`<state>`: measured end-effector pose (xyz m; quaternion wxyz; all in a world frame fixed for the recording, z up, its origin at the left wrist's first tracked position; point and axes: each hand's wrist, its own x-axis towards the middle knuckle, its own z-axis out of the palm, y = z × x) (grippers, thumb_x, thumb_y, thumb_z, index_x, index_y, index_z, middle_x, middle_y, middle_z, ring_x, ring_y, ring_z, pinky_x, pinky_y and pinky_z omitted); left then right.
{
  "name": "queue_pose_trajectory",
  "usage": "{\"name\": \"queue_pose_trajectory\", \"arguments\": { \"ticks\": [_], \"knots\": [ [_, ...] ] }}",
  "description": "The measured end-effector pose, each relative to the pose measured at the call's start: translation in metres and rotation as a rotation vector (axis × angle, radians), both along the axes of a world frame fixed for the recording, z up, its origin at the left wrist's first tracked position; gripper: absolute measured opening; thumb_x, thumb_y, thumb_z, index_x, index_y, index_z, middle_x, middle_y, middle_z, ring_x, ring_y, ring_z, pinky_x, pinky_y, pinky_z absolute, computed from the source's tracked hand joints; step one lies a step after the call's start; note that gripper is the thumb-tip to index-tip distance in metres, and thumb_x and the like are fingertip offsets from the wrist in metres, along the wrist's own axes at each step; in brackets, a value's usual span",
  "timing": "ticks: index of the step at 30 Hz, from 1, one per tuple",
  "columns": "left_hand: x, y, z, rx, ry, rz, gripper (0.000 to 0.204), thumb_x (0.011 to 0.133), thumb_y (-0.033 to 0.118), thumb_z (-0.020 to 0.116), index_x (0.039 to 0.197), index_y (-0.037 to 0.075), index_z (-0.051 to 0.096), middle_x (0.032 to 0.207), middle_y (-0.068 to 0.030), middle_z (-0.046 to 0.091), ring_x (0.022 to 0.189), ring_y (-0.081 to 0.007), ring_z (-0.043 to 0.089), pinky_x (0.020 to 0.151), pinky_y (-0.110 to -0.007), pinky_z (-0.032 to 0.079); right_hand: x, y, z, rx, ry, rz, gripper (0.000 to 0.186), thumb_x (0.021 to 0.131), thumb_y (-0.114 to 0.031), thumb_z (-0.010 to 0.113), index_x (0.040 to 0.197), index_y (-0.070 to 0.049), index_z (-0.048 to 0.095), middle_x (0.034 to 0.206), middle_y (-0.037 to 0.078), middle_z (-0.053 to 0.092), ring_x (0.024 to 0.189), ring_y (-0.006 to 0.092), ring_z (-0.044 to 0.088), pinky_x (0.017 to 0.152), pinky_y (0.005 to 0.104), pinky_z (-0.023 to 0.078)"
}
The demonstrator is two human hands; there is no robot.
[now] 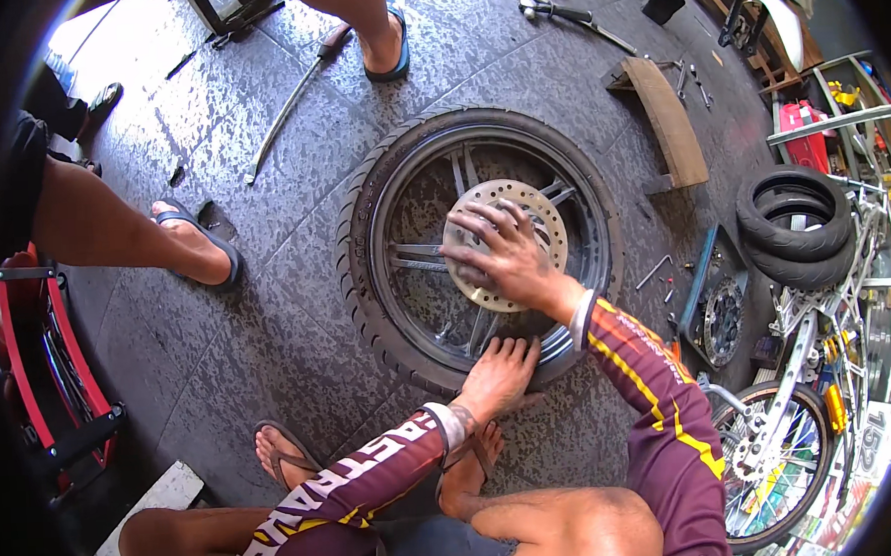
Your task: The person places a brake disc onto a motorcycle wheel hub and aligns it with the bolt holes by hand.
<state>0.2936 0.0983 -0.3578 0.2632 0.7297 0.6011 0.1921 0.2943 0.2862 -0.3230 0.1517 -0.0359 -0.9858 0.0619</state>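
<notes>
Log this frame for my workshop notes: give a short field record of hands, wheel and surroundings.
left hand: flat on the tyre, near edge
right hand: spread on the brake disc
wheel: lying flat on the grey floor
nearby: spare tyres, wooden block, long metal bar
others: sandalled feet of bystanders

1. Your sleeves (pixel 660 408) are maroon with yellow stripes; the left one carries white lettering.
2. The tyre (pixel 366 272) under your left hand (pixel 499 373) is black with a fine tread pattern.
3. The brake disc (pixel 547 219) under your right hand (pixel 504 256) is pale grey metal, dotted with small holes.
4. The floor (pixel 268 316) is grey, mottled dark and light.
5. The stand (pixel 57 365) at your left is red and black.
6. The sandal (pixel 396 57) at top is blue.
</notes>
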Motion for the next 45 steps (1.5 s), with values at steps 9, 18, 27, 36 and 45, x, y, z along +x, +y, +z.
{"name": "queue_pose_trajectory", "arguments": {
  "ticks": [9, 18, 27, 36, 45],
  "knots": [
    [0.001, 0.002, 0.002, -0.022, -0.023, -0.005, 0.092, 0.075, 0.054, 0.076, 0.14, -0.003, 0.045, 0.114, -0.0149, 0.059, 0.105, -0.0295, 0.058, 0.094, -0.043, 0.044, 0.041, 0.065, -0.013, -0.134, -0.015, -0.618, 0.054, 0.085, 0.002, 0.057, 0.135, -0.019, 0.057, 0.148, 0.016, 0.041, 0.14, 0.0373, 0.034, 0.114, 0.0496, 0.029],
    [-0.003, 0.004, 0.01, -0.077, -0.009, -0.032, 0.09, 0.078, 0.053, 0.075, 0.14, -0.004, 0.046, 0.119, -0.0163, 0.059, 0.109, -0.0311, 0.057, 0.097, -0.045, 0.044, 0.103, -0.014, 0.026, -0.261, -0.241, -0.667, 0.019, 0.096, -0.021, 0.062, 0.109, -0.006, 0.064, 0.095, 0.013, 0.067, 0.093, 0.0347, 0.064, 0.082, 0.0445, 0.048],
    [0.004, 0.003, -0.001, -0.155, 0.055, -0.11, 0.088, 0.078, 0.056, 0.073, 0.141, 0.0, 0.047, 0.134, -0.0164, 0.054, 0.128, -0.0333, 0.049, 0.113, -0.049, 0.034, 0.066, -0.054, 0.042, -0.323, -0.239, -0.271, 0.023, 0.086, -0.026, 0.073, 0.099, -0.01, 0.066, 0.083, 0.008, 0.064, 0.085, 0.0273, 0.064, 0.075, 0.039, 0.049],
    [0.002, 0.005, 0.005, -0.125, 0.026, -0.048, 0.094, 0.076, 0.056, 0.074, 0.142, -0.003, 0.043, 0.129, -0.0181, 0.055, 0.125, -0.0333, 0.051, 0.108, -0.047, 0.038, 0.039, 0.004, 0.049, -0.323, -0.479, 0.311, 0.024, 0.083, -0.022, 0.07, 0.101, -0.01, 0.061, 0.106, 0.01, 0.056, 0.109, 0.0284, 0.057, 0.087, 0.0403, 0.051],
    [0.008, -0.002, -0.002, -0.051, -0.048, 0.046, 0.092, 0.072, 0.048, 0.078, 0.139, -0.004, 0.046, 0.122, -0.0169, 0.058, 0.116, -0.0319, 0.057, 0.104, -0.044, 0.041, -0.015, 0.045, 0.04, -0.136, -0.245, -0.071, 0.024, 0.079, -0.008, 0.067, 0.102, -0.005, 0.065, 0.11, 0.016, 0.064, 0.103, 0.0346, 0.065, 0.086, 0.0433, 0.055]
  ]
}}
